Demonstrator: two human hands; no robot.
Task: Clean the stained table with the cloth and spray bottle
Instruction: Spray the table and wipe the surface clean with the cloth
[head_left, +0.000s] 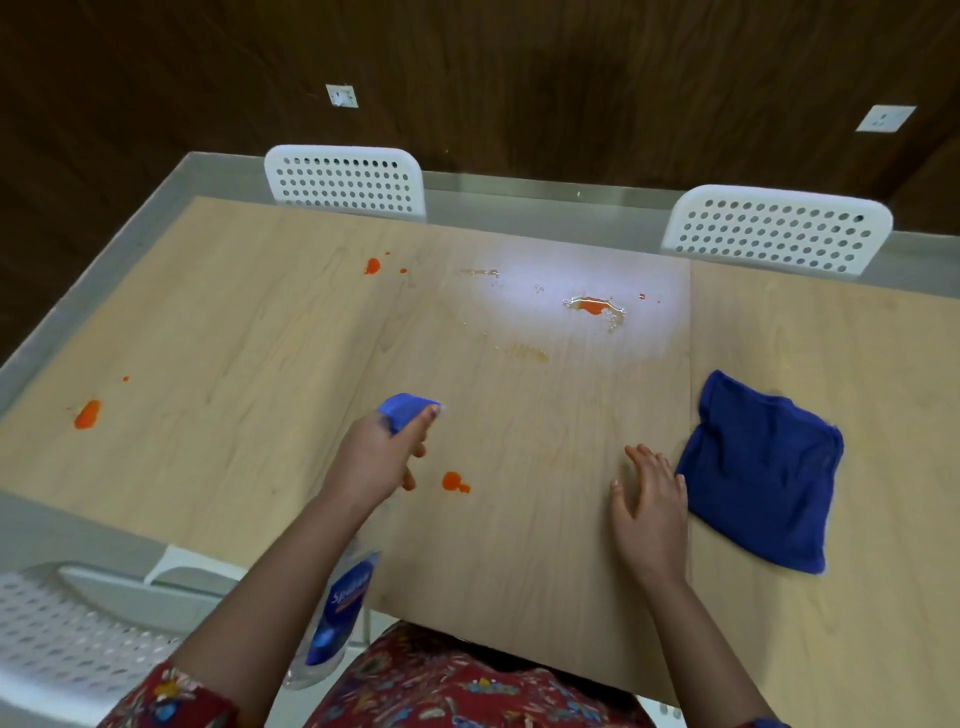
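My left hand (375, 457) grips a clear spray bottle (337, 618) by its blue trigger head (408, 408), nozzle aimed across the light wooden table (260, 338). A white mist hangs over a wet orange stain (592, 306) at the far middle. More orange stains lie at the far left (372, 266), the near left (87, 414) and just right of my left hand (454, 482). My right hand (649, 512) rests flat on the table with fingers spread. Just right of that hand lies a folded blue cloth (761, 470), not touched.
Two white perforated chairs stand at the far side (345, 179) (779, 228), and a third (67, 623) is at my near left. A seam (690, 389) runs between two tabletops. Faint wet smears (524, 353) mark the middle.
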